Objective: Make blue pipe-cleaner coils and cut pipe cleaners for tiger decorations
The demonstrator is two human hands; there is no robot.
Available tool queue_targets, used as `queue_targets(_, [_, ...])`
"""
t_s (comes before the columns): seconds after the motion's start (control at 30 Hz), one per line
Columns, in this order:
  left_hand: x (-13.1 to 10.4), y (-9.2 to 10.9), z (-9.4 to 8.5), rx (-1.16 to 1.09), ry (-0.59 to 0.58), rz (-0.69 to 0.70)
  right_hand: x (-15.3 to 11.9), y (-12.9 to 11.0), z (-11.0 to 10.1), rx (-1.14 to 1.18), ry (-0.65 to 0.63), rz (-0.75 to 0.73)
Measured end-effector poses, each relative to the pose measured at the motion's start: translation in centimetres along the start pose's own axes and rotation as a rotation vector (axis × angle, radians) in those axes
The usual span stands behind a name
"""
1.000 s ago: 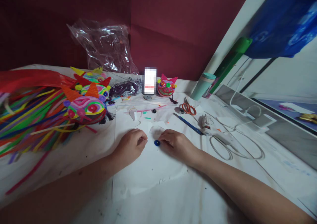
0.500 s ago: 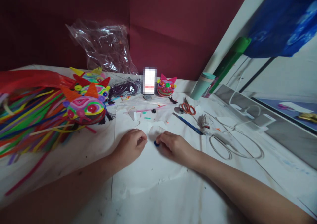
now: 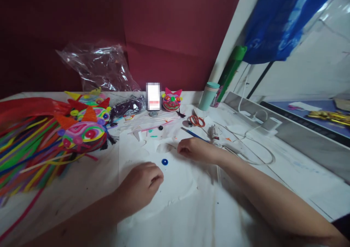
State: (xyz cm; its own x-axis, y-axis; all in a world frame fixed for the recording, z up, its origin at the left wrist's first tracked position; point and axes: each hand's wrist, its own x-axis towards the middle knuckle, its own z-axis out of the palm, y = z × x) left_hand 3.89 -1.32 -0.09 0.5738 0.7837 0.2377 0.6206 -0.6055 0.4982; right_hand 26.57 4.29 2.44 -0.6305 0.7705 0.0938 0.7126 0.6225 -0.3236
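Presently showing blue disc [image 3: 164,162] flat on white paper [image 3: 175,185] — between left hand [image 3: 143,183] and right hand [image 3: 194,150], touching neither. Curled closed on both sides — cannot tell whether gripping anything. Noted orange-handled scissors [image 3: 197,121] on table [image 3: 191,223].

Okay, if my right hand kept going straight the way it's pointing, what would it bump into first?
Probably the see-through patch on the white paper, just past your right hand's curled fingers, though height above the paper is unclear.
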Motion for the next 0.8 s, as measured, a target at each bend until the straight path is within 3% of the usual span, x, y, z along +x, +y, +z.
queue_targets(0.1, [-0.2, 0.2, 0.4, 0.060, -0.062, -0.035, 0.2, 0.2, 1.5, -0.029, -0.067, -0.044])
queue_targets(0.23, [-0.2, 0.2, 0.4, 0.109, -0.130, -0.068, 0.4, -0.2, 3.0, -0.063, -0.039, -0.046])
queue_targets(0.47, [-0.4, -0.1, 1.4, 0.305, -0.226, 0.179, 0.4, -0.8, 3.4, -0.134, 0.007, -0.076])
queue_targets(0.57, [-0.4, -0.4, 1.2, 0.274, -0.107, 0.169, 0.3, -1.8, 2.9, -0.021, 0.041, -0.103])
queue_targets(0.7, [0.4, -0.7, -0.5, 0.022, 0.210, -0.147, 0.1, -2.9, 3.4, 0.068, 0.070, -0.231])
queue_targets(0.8, [1.2, -1.2, -1.6, -0.124, 0.362, -0.353, 0.0, -3.0, 4.5, 0.041, 0.091, -0.286])
